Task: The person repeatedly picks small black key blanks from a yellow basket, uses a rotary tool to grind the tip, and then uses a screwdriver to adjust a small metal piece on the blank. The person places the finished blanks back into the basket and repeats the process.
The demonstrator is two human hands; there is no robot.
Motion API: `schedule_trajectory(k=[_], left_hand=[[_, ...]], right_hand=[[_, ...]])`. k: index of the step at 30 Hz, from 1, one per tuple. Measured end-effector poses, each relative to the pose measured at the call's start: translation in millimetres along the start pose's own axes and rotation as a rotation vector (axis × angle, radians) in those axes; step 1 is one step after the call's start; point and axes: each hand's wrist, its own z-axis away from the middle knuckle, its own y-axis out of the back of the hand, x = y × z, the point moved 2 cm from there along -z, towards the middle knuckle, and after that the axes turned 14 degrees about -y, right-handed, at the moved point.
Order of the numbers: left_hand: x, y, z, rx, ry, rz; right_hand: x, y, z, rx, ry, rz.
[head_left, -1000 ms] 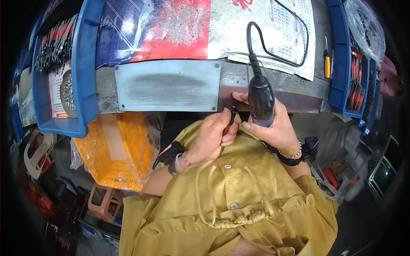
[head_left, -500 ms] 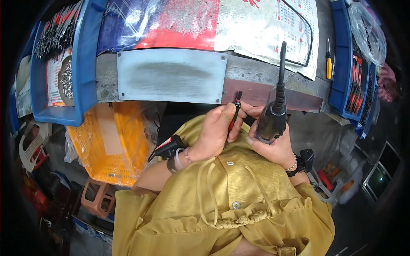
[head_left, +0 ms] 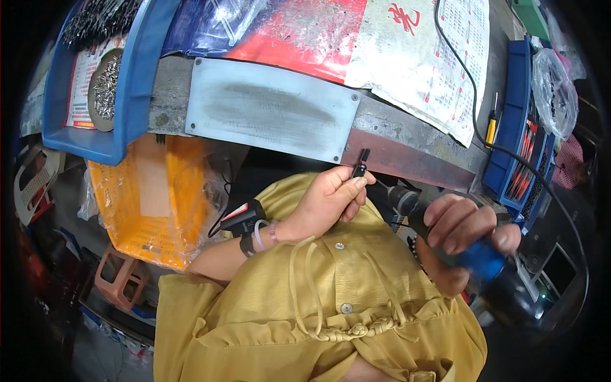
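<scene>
My left hand [head_left: 337, 202] pinches a small, slim black part [head_left: 361, 167] between thumb and fingers, just off the near edge of the bench; the fingers hide its lower portion. My right hand [head_left: 455, 235] wraps round a blue and black electric screwdriver [head_left: 484, 261]. The tool lies aslant, its nose and thin bit toward the left hand. The bit end is close to the black part, but whether they touch cannot be made out.
A blue bin [head_left: 127, 95] at left holds black parts and a dish of screws [head_left: 107, 89]. A pale plate [head_left: 273, 108] lies along the bench edge. An orange basket [head_left: 137, 204] stands below. On the right are a yellow-handled screwdriver [head_left: 491, 127], a blue tray [head_left: 509, 127] and the cord [head_left: 474, 83].
My right hand has swung to the right, tipping the electric screwdriver from cord-end-up to aslant, bit toward my left hand. My left hand still holds the small part. The whole view has shifted slightly.
</scene>
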Motion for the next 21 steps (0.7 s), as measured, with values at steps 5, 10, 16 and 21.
schedule_trajectory(k=[5,10,16,21], left_hand=[[1,0,-1,0.008,0.021,0.036],[-4,-2,0,0.088,0.094,0.103],[-5,-1,1,0.085,0.089,0.13],[-7,-1,1,0.084,0.084,0.121]], right_hand=[[7,-16,-13,-0.081,0.107,0.039],[14,-24,-16,-0.086,0.093,0.004],[14,-25,-19,-0.07,0.091,-0.004],[14,-26,-19,-0.073,0.088,-0.001]])
